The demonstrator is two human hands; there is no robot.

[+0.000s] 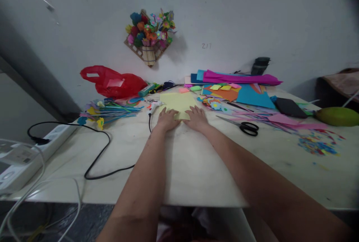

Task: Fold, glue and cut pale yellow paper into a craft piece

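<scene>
A pale yellow sheet of paper (pixel 176 102) lies flat on the table in front of me. My left hand (pixel 167 118) rests on its near left part with the fingers spread. On the near right part of the same sheet lies my right hand (pixel 196 118), its fingers apart too. The thumbs point towards each other near the sheet's front edge, close together. A white glue gun (pixel 153 106) with a black cord lies just left of my left hand. Black-handled scissors (pixel 248 128) lie to the right of my right hand.
Paper flowers with stems (pixel 112 112) and a red plastic bag (pixel 119 84) are at the left. Behind a power strip (pixel 56 137) loops a black cable. Coloured sheets (pixel 252 96), a black phone-like object (pixel 290 107) and paper scraps (pixel 318 145) lie at the right.
</scene>
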